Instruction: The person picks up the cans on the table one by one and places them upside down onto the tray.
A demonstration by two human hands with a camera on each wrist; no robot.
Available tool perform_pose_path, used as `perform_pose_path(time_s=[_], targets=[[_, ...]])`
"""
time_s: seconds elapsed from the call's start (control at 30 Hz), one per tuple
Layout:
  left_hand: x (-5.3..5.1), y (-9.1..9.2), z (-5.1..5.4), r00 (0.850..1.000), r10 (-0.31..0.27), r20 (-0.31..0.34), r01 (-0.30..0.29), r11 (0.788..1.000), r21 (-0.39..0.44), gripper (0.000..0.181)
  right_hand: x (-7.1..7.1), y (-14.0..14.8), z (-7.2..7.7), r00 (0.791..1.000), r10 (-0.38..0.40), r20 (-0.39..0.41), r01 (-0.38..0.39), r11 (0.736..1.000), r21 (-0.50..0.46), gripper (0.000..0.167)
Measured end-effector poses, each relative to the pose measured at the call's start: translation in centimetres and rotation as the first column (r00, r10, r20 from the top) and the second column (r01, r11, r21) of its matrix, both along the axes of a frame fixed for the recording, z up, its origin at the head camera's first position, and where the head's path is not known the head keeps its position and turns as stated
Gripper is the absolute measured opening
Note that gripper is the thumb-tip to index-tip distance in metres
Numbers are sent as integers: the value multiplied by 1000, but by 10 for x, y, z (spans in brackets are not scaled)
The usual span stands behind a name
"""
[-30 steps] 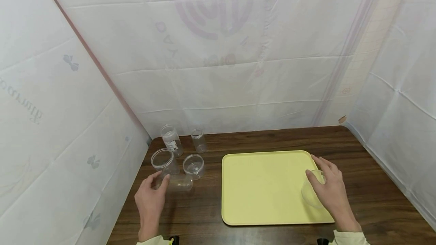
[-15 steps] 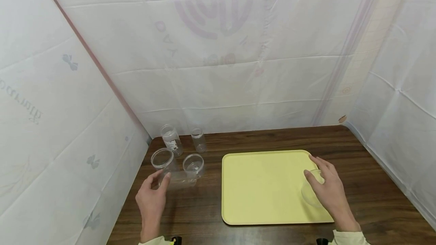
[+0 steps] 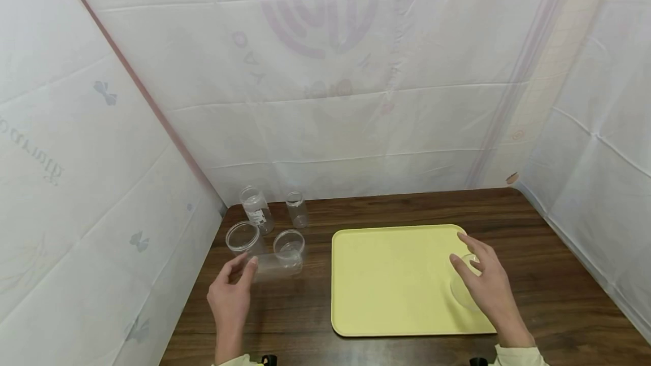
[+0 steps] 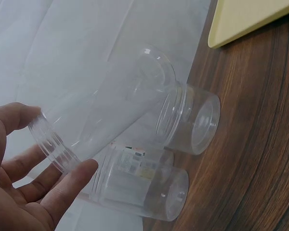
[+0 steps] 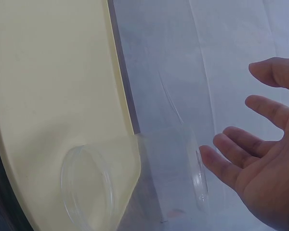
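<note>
My left hand (image 3: 230,293) grips a clear plastic jar (image 3: 278,265) by its threaded rim, thumb on one side and fingers on the other. That jar is held sideways above the table, its base pointing right. In the left wrist view the held jar (image 4: 106,113) hides part of the jars behind it. On the right, another clear jar (image 3: 461,293) stands at the right side of the yellow tray (image 3: 391,281). Beside its upper end my right hand (image 3: 486,288) has its fingers spread. In the right wrist view a fingertip is very near this jar (image 5: 159,173); contact is unclear.
Several clear jars stand at the table's left: a wide one (image 3: 243,236), a short one (image 3: 289,246), a tall labelled one (image 3: 256,210) and a slim one (image 3: 297,209) at the back. A cloth wall (image 3: 356,129) borders the dark wooden table (image 3: 285,321).
My left hand has lifted the sideways jar and shifted slightly right with it. My right hand has loosened around the jar on the tray and moved a little left.
</note>
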State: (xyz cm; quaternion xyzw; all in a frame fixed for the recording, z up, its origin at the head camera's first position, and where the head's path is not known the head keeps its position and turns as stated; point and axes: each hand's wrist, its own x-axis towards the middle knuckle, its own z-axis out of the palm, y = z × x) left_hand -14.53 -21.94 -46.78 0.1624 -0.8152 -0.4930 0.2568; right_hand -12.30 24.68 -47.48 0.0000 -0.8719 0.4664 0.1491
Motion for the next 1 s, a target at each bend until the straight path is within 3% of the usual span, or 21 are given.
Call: perform_pose_path(time_s=[0.37, 0.57, 1.0], targets=[[-1, 4, 2, 1000, -6, -27, 8, 996, 83, 38, -3, -6, -3, 1000, 2, -25, -3, 1000, -29, 54], [0, 8, 3, 1000, -7, -26, 11, 987, 162, 37, -6, -8, -6, 997, 52, -48, -56, 993, -102, 54], [1, 17, 4, 999, -37, -27, 43, 961, 271, 36, -5, -15, -3, 997, 73, -24, -76, 989, -125, 54]])
